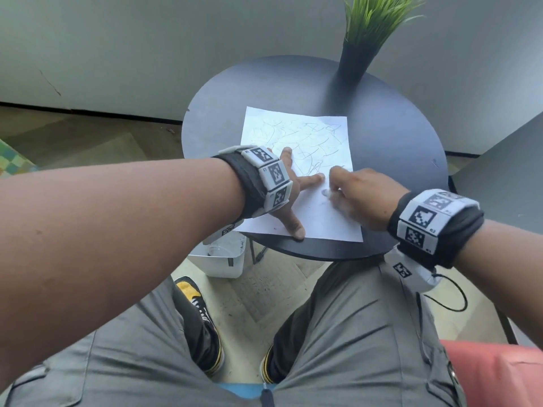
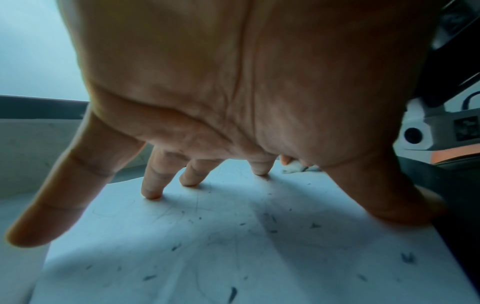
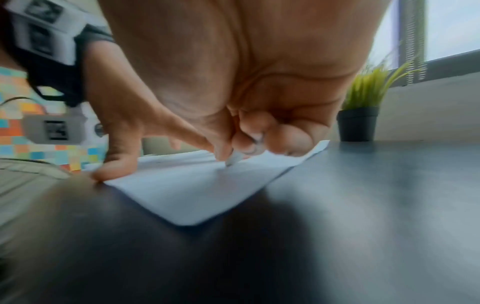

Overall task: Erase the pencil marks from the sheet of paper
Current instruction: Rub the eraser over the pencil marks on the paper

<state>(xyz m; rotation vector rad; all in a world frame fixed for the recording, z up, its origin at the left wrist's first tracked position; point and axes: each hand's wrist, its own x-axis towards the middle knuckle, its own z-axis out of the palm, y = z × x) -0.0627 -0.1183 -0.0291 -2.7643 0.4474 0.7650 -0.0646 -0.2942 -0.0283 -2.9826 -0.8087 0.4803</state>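
Note:
A white sheet of paper with faint pencil scribbles across its far half lies on the round black table. My left hand is spread flat on the sheet's near left part, fingertips pressing the paper. Dark eraser crumbs dot the sheet under that palm. My right hand pinches a small white eraser and holds its tip on the paper, just right of the left index finger.
A black pot with green grass-like leaves stands at the table's far edge. A white bin sits on the floor under the table's near left. My knees in grey trousers are below the table's front edge.

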